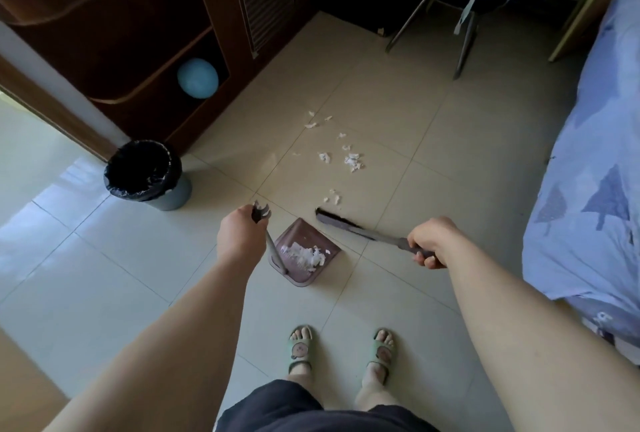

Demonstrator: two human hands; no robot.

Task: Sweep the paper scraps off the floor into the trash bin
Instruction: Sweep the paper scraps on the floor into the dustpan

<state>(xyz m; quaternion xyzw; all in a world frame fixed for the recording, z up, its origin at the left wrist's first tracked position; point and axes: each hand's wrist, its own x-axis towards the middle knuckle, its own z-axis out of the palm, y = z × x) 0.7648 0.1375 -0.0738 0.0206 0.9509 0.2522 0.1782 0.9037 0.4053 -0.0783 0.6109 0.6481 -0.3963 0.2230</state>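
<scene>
The left hand (239, 234) is closed round the top of the upright handle (275, 251) of the dustpan (299, 229), and the right hand (429, 241) has its fingers wrapped firmly round the grip of the broom (349, 225); neither hand holds anything else. The broom's bristle head lies low at the tiled floor (415, 112), just beyond the pan's open mouth. One heap of collected scraps (306, 254) sits inside the pan, while loose paper scraps (352, 161) are strewn across the tiles ahead, the nearest cluster close to the bristles, the farthest near the dark cabinet (121, 33). The trash bin (176, 194), lined in black, stands to the left, well apart from the pan. Risks noted: the scraps look light, so a brisk stroke would likely scatter them sideways rather than gather them; a stroke angled off the pan's mouth would push paper past it; any tilt of the long handle could lift the lip and let paper slide beneath, or spill the heap already gathered; the farthest pieces could be driven against or under the cabinet; and carrying the loaded pan across to the bin invites a spill if it tips forward
</scene>
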